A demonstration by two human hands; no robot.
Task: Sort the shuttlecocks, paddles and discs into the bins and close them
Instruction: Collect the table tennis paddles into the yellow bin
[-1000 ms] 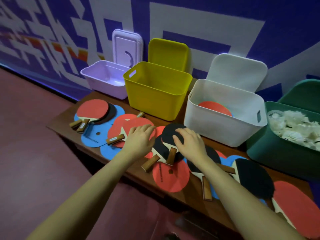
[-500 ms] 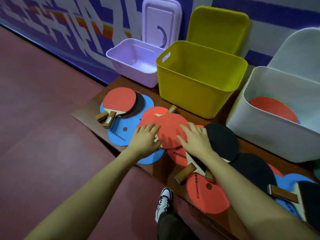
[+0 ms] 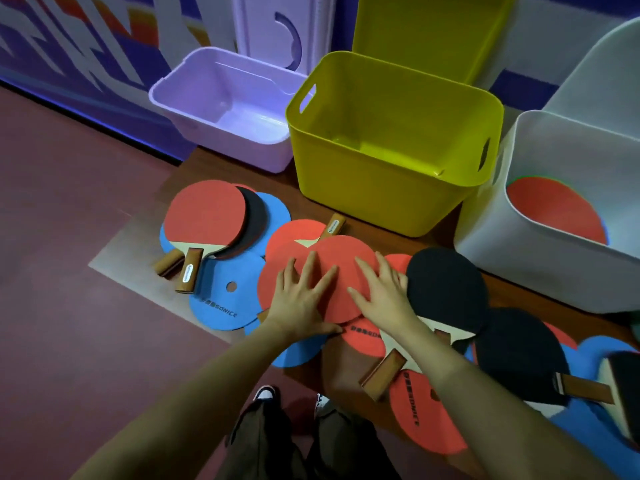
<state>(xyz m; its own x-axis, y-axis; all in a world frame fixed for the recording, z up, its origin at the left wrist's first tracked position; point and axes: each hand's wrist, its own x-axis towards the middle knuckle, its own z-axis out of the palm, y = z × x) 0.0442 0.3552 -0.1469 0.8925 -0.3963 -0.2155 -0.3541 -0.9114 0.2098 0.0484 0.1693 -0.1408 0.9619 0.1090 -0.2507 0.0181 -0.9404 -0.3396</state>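
Two hands press flat on one red paddle (image 3: 341, 271) at the centre of the wooden table (image 3: 446, 233): the left hand (image 3: 300, 303) and right hand (image 3: 382, 296) both with fingers straight and spread, gripping nothing, apparently steadying or gathering the overlapping pile. Blue discs (image 3: 225, 299) and red discs (image 3: 424, 417) lie beneath and around, at 9 and 5 o'clock of the hands. Another red paddle (image 3: 204, 216) rests at 10 o'clock, a black paddle (image 3: 446, 289) just beside the right hand at 3 o'clock. Open and waiting at 12 o'clock stands the yellow bin (image 3: 391, 188), its lid propped behind; the lilac bin (image 3: 221, 133) sits at 11, the white bin (image 3: 540, 265), already holding a red disc, at 2.
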